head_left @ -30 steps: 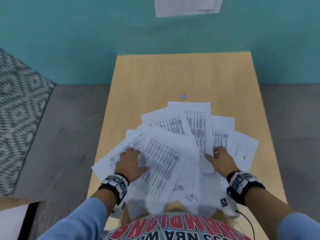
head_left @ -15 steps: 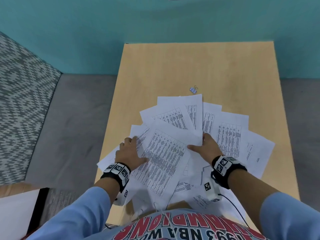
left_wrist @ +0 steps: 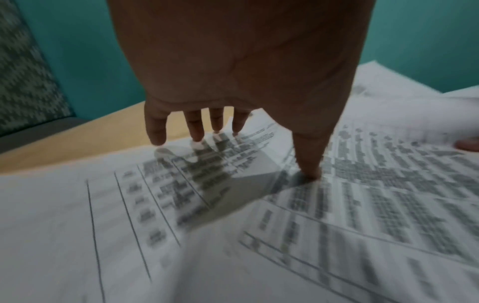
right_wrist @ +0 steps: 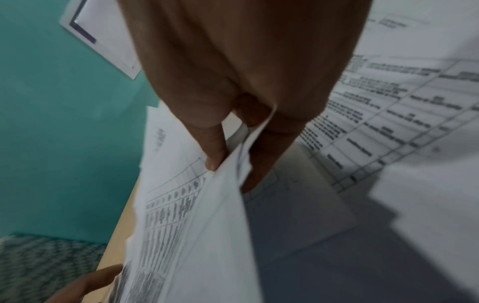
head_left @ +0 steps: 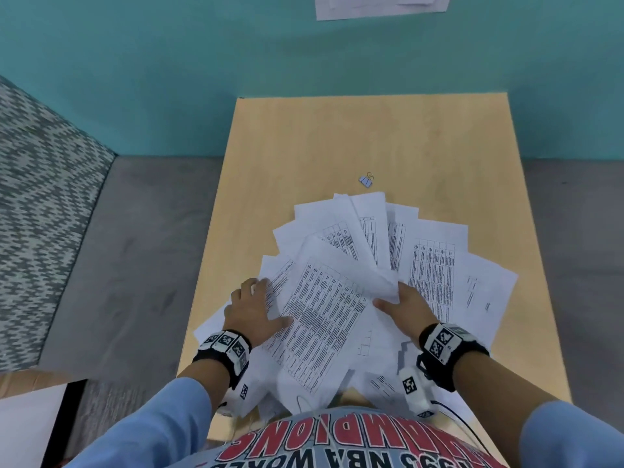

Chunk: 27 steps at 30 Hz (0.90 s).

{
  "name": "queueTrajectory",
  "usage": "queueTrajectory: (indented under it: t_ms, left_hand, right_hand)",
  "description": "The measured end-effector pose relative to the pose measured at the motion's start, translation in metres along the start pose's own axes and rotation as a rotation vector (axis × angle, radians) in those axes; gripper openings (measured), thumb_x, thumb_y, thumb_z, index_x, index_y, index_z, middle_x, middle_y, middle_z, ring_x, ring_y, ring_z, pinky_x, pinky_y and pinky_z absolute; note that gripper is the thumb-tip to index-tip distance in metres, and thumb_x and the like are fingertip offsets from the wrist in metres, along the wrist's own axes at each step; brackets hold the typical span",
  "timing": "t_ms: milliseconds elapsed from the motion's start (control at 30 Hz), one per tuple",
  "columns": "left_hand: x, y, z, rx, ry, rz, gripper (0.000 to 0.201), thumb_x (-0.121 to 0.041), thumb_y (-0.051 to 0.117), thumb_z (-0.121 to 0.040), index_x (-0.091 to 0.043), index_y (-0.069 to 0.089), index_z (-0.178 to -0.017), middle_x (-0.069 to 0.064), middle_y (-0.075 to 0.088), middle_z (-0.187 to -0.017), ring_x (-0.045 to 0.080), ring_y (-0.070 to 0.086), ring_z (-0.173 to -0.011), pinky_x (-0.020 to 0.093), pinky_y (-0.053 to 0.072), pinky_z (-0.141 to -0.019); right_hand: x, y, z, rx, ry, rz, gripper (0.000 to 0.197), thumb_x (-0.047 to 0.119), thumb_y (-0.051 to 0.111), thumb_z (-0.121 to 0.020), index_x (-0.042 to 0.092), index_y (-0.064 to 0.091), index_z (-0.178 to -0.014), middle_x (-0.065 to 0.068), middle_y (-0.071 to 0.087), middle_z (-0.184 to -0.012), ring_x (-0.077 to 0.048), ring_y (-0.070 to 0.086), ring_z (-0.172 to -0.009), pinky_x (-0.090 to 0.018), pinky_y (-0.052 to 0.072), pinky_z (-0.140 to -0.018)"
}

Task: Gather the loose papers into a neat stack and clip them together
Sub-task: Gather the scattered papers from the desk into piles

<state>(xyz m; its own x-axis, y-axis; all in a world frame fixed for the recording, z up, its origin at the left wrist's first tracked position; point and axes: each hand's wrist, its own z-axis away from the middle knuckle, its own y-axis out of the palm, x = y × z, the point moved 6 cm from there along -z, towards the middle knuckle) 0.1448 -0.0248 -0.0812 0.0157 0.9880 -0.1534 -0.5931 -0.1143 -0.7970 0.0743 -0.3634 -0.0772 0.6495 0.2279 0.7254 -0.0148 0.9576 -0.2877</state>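
1. Nearest the body, both hands are working the papers (head_left: pixel 324 319) at the near edge of the counter (head_left: pixel 371 136). The left hand (head_left: pixel 253 309) is pressing flat on the left side of the spread, fingers straight and thumb tip down on a printed sheet.
2. The right hand (head_left: pixel 403 307) is pinching the right edge of the top sheets between thumb and fingers, so that edge is lifting and curling. A second ago this hand was lying flat further right on the fan; it is now drawn in toward the middle, and the sheets are overlapping more tightly there.
3. I judge the gathering is under way but far from done: several sheets are still fanning out to the right and far side, edges not lined up.
4. The papers are white, printed with dense tables, thin and floppy, sliding easily over each other.
5. Just beyond the fan's far tip, a small binder clip (head_left: pixel 366 180) is lying apart from the papers on bare wood, untouched.
6. Furthest off, a sheet (head_left: pixel 381 6) is hanging on the teal wall.
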Motion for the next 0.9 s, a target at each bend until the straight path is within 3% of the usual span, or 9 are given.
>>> queueTrajectory:
  t_ms: [133,233,333,433,533,667,767,867,900]
  left_hand:
    - [-0.005,-0.013,-0.003,-0.017,0.043,0.056,0.149,-0.096,0.069,-0.058,-0.021,0.004,-0.170,0.005,0.009,-0.179,0.031,0.018,-0.163,0.059,0.025,-0.128]
    - [-0.009,-0.026,-0.005,-0.004,0.017,0.379,0.152,-0.078,0.088,-0.060,-0.023,-0.002,-0.170,0.005,0.017,-0.178,0.027,0.023,-0.163,0.052,0.030,-0.128]
    - [-0.008,-0.034,-0.012,0.063,0.008,0.590,0.114,-0.054,0.095,-0.069,-0.024,0.032,-0.159,-0.002,0.063,-0.137,0.033,0.056,-0.141,0.040,0.051,-0.104]
    - [-0.011,-0.045,-0.014,0.144,0.092,0.683,0.082,-0.061,0.095,-0.066,-0.025,0.066,-0.134,-0.011,0.078,-0.124,0.014,0.073,-0.120,0.043,0.053,-0.111]
    - [-0.021,-0.053,-0.008,0.220,0.152,0.836,0.060,-0.034,0.096,-0.077,-0.028,0.068,-0.130,-0.014,0.080,-0.123,0.001,0.074,-0.115,0.038,0.052,-0.110]
    - [-0.023,-0.045,-0.002,0.209,0.081,0.995,0.071,-0.029,0.101,-0.071,-0.022,0.067,-0.133,0.000,0.079,-0.128,0.019,0.073,-0.122,0.046,0.054,-0.112]
    - [-0.029,-0.020,0.009,0.272,0.018,0.782,0.069,-0.036,0.101,-0.069,-0.021,0.070,-0.129,-0.002,0.079,-0.123,0.020,0.073,-0.116,0.043,0.056,-0.107]
    - [-0.038,-0.002,0.018,0.244,0.033,0.434,0.044,-0.039,0.094,-0.078,-0.018,0.068,-0.106,-0.002,0.072,-0.097,0.022,0.069,-0.089,0.031,0.056,-0.073]
    - [-0.042,0.000,0.020,0.221,0.056,0.378,0.040,-0.038,0.091,-0.082,-0.017,0.068,-0.107,0.000,0.071,-0.097,0.024,0.067,-0.087,0.030,0.052,-0.069]
  right_hand:
    - [-0.002,-0.014,0.010,0.055,0.000,-0.040,0.037,0.020,0.076,-0.093,0.023,0.070,-0.129,0.003,0.076,-0.121,-0.019,0.068,-0.115,-0.048,0.048,-0.110]
    - [-0.006,-0.024,0.017,0.063,0.027,-0.129,0.036,0.018,0.077,-0.093,0.023,0.072,-0.128,0.004,0.076,-0.121,-0.016,0.067,-0.117,-0.050,0.045,-0.114]
    - [-0.005,-0.034,0.023,0.082,0.045,-0.219,0.037,0.014,0.077,-0.092,0.021,0.072,-0.128,0.006,0.077,-0.121,-0.010,0.066,-0.117,-0.046,0.042,-0.115]
    - [-0.003,-0.047,0.027,0.093,0.038,-0.265,0.038,0.016,0.080,-0.089,0.020,0.073,-0.126,0.002,0.078,-0.122,-0.018,0.070,-0.118,-0.048,0.046,-0.113]
    - [0.001,-0.059,0.030,0.130,0.036,-0.224,0.039,0.014,0.083,-0.086,0.016,0.073,-0.124,-0.001,0.080,-0.116,-0.021,0.075,-0.110,-0.047,0.055,-0.103]
    - [0.005,-0.061,0.039,0.214,0.091,-0.034,0.044,0.012,0.086,-0.082,0.021,0.070,-0.122,-0.002,0.081,-0.110,-0.021,0.077,-0.099,-0.037,0.063,-0.083]
    - [0.007,-0.049,0.043,0.241,0.118,-0.004,0.042,0.018,0.082,-0.088,0.024,0.066,-0.126,0.001,0.079,-0.113,-0.015,0.075,-0.095,-0.025,0.061,-0.069]
    - [0.004,-0.037,0.039,0.208,0.147,-0.044,0.051,0.046,0.079,-0.086,0.026,0.067,-0.131,0.006,0.077,-0.117,-0.016,0.073,-0.103,-0.042,0.062,-0.090]
    - [0.004,-0.036,0.037,0.178,0.163,-0.067,0.059,0.056,0.076,-0.083,0.023,0.068,-0.132,0.004,0.077,-0.117,-0.019,0.073,-0.105,-0.044,0.061,-0.092]
